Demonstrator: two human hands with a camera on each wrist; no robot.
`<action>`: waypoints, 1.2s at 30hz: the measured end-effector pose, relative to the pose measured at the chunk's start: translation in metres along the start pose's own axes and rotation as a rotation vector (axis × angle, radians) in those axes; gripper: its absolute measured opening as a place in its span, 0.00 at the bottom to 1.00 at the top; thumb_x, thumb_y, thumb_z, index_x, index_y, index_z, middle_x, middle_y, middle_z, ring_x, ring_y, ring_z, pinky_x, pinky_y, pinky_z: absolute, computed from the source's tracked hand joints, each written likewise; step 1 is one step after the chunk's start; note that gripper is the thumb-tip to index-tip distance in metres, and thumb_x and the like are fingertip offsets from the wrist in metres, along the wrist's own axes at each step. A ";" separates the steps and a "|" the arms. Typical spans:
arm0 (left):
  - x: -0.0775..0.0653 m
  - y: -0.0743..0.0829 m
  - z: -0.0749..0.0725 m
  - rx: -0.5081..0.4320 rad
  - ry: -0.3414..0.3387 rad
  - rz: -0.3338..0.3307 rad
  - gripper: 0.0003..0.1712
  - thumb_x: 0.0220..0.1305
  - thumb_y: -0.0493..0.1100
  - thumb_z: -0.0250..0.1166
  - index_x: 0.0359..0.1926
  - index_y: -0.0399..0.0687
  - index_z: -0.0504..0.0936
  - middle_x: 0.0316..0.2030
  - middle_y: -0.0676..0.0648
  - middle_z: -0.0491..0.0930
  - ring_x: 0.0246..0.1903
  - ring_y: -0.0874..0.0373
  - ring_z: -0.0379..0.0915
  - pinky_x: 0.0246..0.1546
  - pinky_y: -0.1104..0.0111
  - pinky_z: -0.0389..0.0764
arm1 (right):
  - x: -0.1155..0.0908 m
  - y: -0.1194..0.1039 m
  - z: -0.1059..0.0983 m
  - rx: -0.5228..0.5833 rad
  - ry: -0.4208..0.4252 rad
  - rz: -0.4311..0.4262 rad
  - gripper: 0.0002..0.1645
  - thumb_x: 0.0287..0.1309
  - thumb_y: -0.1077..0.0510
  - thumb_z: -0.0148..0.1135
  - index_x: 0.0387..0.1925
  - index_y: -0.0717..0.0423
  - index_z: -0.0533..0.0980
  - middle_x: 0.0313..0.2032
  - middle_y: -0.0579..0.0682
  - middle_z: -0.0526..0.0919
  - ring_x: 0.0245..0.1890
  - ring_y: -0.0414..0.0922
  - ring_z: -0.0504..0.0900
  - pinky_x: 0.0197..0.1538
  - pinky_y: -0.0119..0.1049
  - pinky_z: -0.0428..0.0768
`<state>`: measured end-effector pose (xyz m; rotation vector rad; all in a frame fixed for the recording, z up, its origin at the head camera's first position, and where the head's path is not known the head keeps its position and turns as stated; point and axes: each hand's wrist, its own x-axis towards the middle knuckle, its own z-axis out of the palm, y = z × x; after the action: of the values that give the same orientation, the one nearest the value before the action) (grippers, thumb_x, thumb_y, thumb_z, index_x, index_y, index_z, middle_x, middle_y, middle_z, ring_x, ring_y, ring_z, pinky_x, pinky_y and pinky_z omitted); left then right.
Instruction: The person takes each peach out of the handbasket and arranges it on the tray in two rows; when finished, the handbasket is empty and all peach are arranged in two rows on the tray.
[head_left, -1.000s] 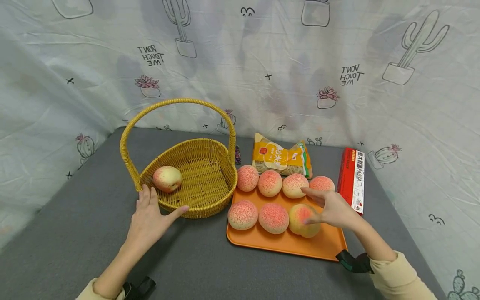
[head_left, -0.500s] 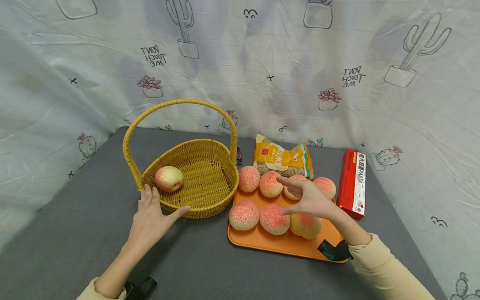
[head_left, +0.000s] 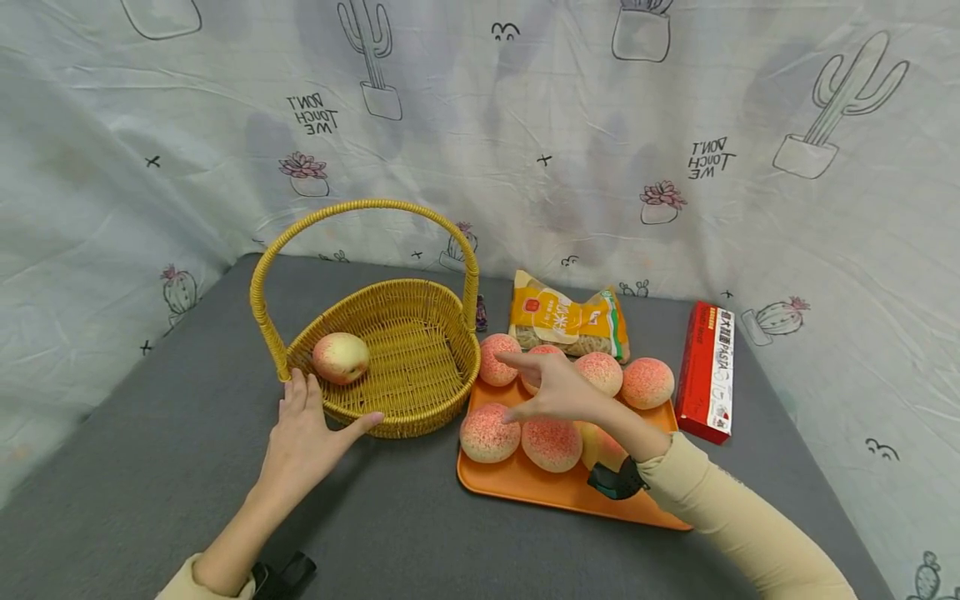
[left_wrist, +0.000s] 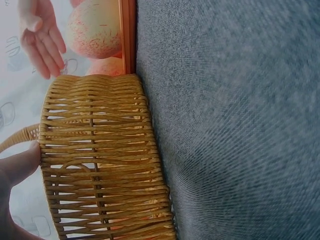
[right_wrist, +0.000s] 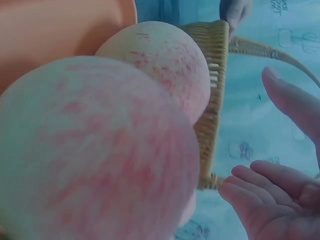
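A yellow wicker basket [head_left: 405, 425] with a tall arched handle holds one pale peach [head_left: 341, 358] at its left side. My left hand [head_left: 307, 442] rests on the basket's near left rim, fingers straight and thumb spread along the front edge. To the right lies an orange tray [head_left: 540, 492] with several pink-speckled peaches in two rows. My right hand [head_left: 558, 387] hovers over the tray's left part, thumb and fingers apart, holding nothing. Below its fingers sit the front left peach [head_left: 489, 433] and the back left peach [head_left: 497, 371]. In the right wrist view, its palm [right_wrist: 280, 210] is bare.
Behind the tray lies a yellow bag of dried food [head_left: 567, 317]. A red and white pasta box [head_left: 705, 371] stands right of the tray. A small dark wrapped item [head_left: 481, 313] is partly hidden behind the basket. A patterned curtain [head_left: 480, 125] closes off the back.
My right hand has moved left across the tray, from above the right-hand peaches to the left-hand ones. My left hand stays on the basket rim. The whole head view has shifted slightly.
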<state>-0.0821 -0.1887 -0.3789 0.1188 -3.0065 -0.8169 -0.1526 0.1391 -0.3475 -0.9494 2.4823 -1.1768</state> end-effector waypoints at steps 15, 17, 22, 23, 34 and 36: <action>-0.001 -0.001 0.001 -0.009 -0.010 -0.019 0.71 0.56 0.75 0.59 0.71 0.21 0.37 0.71 0.25 0.27 0.65 0.19 0.35 0.59 0.32 0.53 | 0.070 -0.031 0.021 -0.083 -0.027 -0.011 0.49 0.49 0.54 0.76 0.70 0.60 0.63 0.67 0.57 0.68 0.66 0.51 0.68 0.64 0.43 0.69; -0.001 -0.001 0.001 -0.013 -0.016 -0.020 0.71 0.57 0.75 0.59 0.71 0.21 0.36 0.71 0.25 0.26 0.65 0.19 0.35 0.59 0.32 0.53 | 0.080 -0.035 0.024 -0.092 -0.016 -0.001 0.49 0.49 0.53 0.76 0.70 0.60 0.64 0.67 0.56 0.68 0.66 0.50 0.68 0.64 0.43 0.70; -0.001 0.000 0.001 -0.013 -0.011 -0.015 0.71 0.57 0.74 0.60 0.71 0.20 0.37 0.71 0.24 0.28 0.65 0.18 0.36 0.60 0.33 0.53 | 0.102 -0.040 0.030 -0.132 0.020 0.025 0.49 0.50 0.51 0.75 0.70 0.57 0.64 0.66 0.56 0.70 0.63 0.53 0.71 0.61 0.45 0.73; -0.001 0.000 0.001 -0.012 -0.011 -0.014 0.71 0.57 0.74 0.59 0.71 0.20 0.37 0.71 0.24 0.28 0.65 0.18 0.36 0.60 0.33 0.53 | 0.106 -0.040 0.031 -0.140 0.026 0.028 0.48 0.50 0.51 0.75 0.70 0.57 0.64 0.66 0.56 0.70 0.63 0.53 0.72 0.61 0.45 0.73; -0.001 -0.001 0.002 -0.009 0.012 0.001 0.70 0.57 0.74 0.60 0.71 0.19 0.39 0.71 0.23 0.30 0.65 0.18 0.37 0.58 0.32 0.56 | 0.142 -0.054 0.026 -0.153 0.045 0.045 0.49 0.54 0.49 0.73 0.72 0.59 0.61 0.67 0.57 0.68 0.65 0.52 0.70 0.62 0.43 0.72; -0.001 0.000 0.002 -0.010 0.008 -0.001 0.70 0.57 0.74 0.60 0.71 0.19 0.39 0.71 0.23 0.30 0.65 0.18 0.37 0.58 0.32 0.56 | 0.147 -0.056 0.024 -0.130 0.071 0.069 0.49 0.55 0.48 0.72 0.72 0.58 0.61 0.67 0.57 0.67 0.65 0.52 0.69 0.62 0.44 0.71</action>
<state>-0.0809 -0.1878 -0.3811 0.1234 -2.9948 -0.8292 -0.2279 0.0031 -0.3116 -0.8593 2.6530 -1.0564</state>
